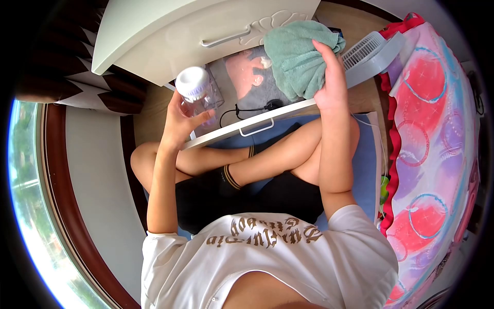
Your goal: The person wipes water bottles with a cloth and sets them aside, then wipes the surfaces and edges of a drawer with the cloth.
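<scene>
In the head view, we have a clear bottle (197, 97) grasped in the left hand (179, 121), its thumb across the lower body. Our right hand (332, 77) grips a bundled green cloth (294, 61) by its right side; we cannot tell how the fingers hidden behind it are set.

The bottle stands over the left front corner of the pulled-out drawer (226, 132), while the cloth covers the right end, near the right front corner. Whether either touches what lies in the drawer, we cannot tell. Grey fabric (234, 98) and a black cord (241, 109) show between them.

We judge the step in hand to be holding both things at the drawer; any move from this pose would call for a steady left grip and bottle and cloth lifted clear of the front edge.

The bottle's white lid (193, 77) points up towards us and slightly towards the cabinet (180, 36); its long axis runs from lid to base, leaning a little. The cloth is too bunched for us to name one axis.
</scene>
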{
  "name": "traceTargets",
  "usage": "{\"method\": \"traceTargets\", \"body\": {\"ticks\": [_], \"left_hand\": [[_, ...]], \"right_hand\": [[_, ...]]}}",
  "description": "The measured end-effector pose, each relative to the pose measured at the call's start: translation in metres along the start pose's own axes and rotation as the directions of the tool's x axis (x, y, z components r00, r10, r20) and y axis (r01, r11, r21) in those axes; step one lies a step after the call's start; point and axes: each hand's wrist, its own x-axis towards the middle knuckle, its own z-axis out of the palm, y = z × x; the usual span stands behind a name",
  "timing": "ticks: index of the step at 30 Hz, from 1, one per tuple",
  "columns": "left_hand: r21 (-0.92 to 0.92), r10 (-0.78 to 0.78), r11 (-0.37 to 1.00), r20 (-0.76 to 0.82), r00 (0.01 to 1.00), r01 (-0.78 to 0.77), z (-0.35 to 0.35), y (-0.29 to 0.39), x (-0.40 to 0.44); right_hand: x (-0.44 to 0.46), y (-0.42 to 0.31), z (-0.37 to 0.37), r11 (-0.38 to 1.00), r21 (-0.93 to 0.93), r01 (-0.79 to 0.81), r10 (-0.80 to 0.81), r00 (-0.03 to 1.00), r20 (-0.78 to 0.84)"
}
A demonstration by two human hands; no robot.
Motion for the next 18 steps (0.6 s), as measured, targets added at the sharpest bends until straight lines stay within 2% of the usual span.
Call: {"method": "traceTargets", "body": {"ticks": [2, 6, 8, 12, 14, 18], "left_hand": [[0.134, -0.01, 0.991, 0.06, 0.998, 0.002, -0.004, -0.001, 0.0], [0.248, 0.014, 0.968, 0.075, 0.997, -0.032, -0.002, -0.006, 0.0], [0.514, -0.035, 0.858, 0.057, 0.998, 0.001, 0.005, 0.009, -0.003], [0.551, -0.146, 0.827, 0.016, 0.989, 0.113, -0.002, -0.001, -0.002], [0.614, -0.01, 0.787, 0.107, 0.994, -0.058, -0.006, -0.006, -0.005], [0.678, 0.037, 0.725, 0.138, 0.99, -0.122, -0.011, -0.016, -0.004]], "right_hand": [[0.001, 0.001, -0.001, 1.0, 0.001, -0.001, 0.001, 1.0, 0.002], [0.001, 0.001, 0.0, 1.0, 0.007, -0.004, 0.004, 1.0, -0.002], [0.001, 0.001, 0.0, 1.0, 0.007, -0.011, 0.011, 1.0, -0.017], [0.0, 0.001, -0.001, 1.0, -0.001, -0.007, 0.007, 1.0, 0.005], [0.001, 0.002, -0.002, 1.0, 0.001, -0.008, 0.008, 1.0, 0.007], [0.001, 0.003, -0.002, 1.0, 0.003, -0.013, 0.013, 1.0, 0.017]]}}
